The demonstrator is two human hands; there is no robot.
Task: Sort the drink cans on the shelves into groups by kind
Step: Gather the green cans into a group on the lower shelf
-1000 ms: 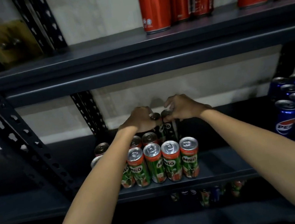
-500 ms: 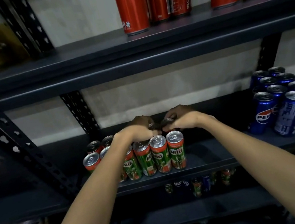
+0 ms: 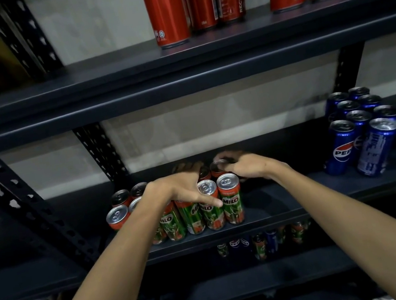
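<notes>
Squaring up the Milo cans (image 3: 230, 203) on the mid shelf (image 3: 292, 202), both your hands on the block.

Your left hand (image 3: 182, 187) lies flat over the can tops, fingers straight, thumb down the near face of the front row; looks like it's steadying the pack so nothing tips. Your right hand (image 3: 245, 166) curls round a back-row can (image 3: 218, 166) at the far right corner, prob. seating it w/ its kind. All Milo cans stand upright, long axis vertical, pull-tabs up, logos facing you. Pepsi cans (image 3: 361, 133) sit well apart to the right on the same shelf, red cola cans (image 3: 165, 11) on the upper shelf (image 3: 128, 83).
</notes>
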